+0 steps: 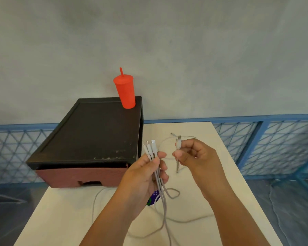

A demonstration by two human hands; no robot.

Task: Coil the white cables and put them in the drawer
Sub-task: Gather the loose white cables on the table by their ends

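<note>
Three plug ends [150, 148] bunched in the left hand [144, 174], right hand [194, 157] pinching the USB plug [178, 143], white cables [164, 212] trailing loose over the table [60, 210], so coiling's barely begun: loops next, drawer [78, 174] looks shut

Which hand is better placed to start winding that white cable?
Probably the right hand: it only pinches one grey-white plug, while the left hand grips the thin white cable's three-plug end as anchor.
</note>
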